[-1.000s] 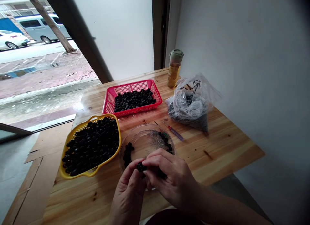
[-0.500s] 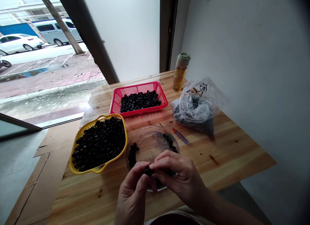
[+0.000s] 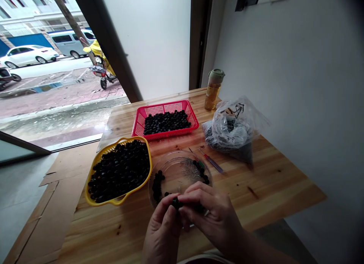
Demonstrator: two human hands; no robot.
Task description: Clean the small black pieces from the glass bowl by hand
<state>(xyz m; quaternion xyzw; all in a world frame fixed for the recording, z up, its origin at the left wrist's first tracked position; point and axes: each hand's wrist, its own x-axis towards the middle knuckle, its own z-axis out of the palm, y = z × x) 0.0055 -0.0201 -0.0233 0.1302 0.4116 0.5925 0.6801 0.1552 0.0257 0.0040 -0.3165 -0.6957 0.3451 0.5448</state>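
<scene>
My left hand (image 3: 165, 228) and my right hand (image 3: 214, 211) meet over the near side of a clear round dish (image 3: 170, 179). Between their fingertips they pinch a small black round piece (image 3: 176, 203), mostly covered by the fingers. Whether my right fingertips also hold a thin pin I cannot make out. Inside the dish, small black pieces (image 3: 157, 186) line the left side and more lie along the right. A heap of thin metal pins (image 3: 191, 171) is spread at its back right.
A yellow basket (image 3: 118, 201) heaped with black ring-like parts stands left of the dish. Behind is a red basket (image 3: 170, 135) of black pieces. A screwdriver (image 3: 214, 163), a filled plastic bag (image 3: 233, 133) and a bottle (image 3: 213, 91) are on the right of the wooden table (image 3: 270, 184).
The view has shifted slightly, so the table things sit a little lower and further right. Both hands keep their pinch on the black piece. A yellow scooter has come into sight outside.
</scene>
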